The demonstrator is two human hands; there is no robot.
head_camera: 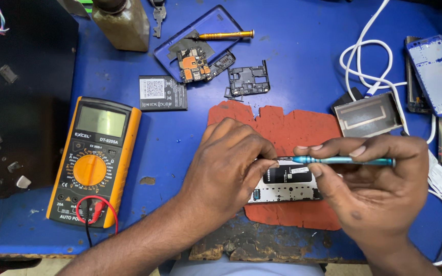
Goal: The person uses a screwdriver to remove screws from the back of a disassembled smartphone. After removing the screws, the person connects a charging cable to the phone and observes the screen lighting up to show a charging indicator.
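The left hand (226,163) rests on an opened phone (287,184) lying on a red mat (292,128) at the near edge of the blue bench (292,56). Its fingers are curled down onto the phone's left end, pinning it; the phone's inner side faces up, showing a black battery and a pale frame.

The right hand (369,179) holds a teal screwdriver (349,161) pinched shut between thumb and fingers, the shaft lying nearly level, its tip pointing left and meeting the phone's upper edge just beside the left fingertips.

Containers: a blue phone back cover (216,25) lies face-up at the far side like a shallow tray. In it sit a small circuit board (193,64) with orange patches and a dark flat piece; a yellow screwdriver (226,35) lies across its rim. A brownish bottle (124,23) stands further left; contents cannot be told.

Elsewhere: a black plastic frame (249,81) just right of the cover, a loose black battery (162,93), an orange multimeter (95,161) with red and black leads at left, a white cable (369,66) coiled at right, and a blue phone frame (438,74) at the far right.
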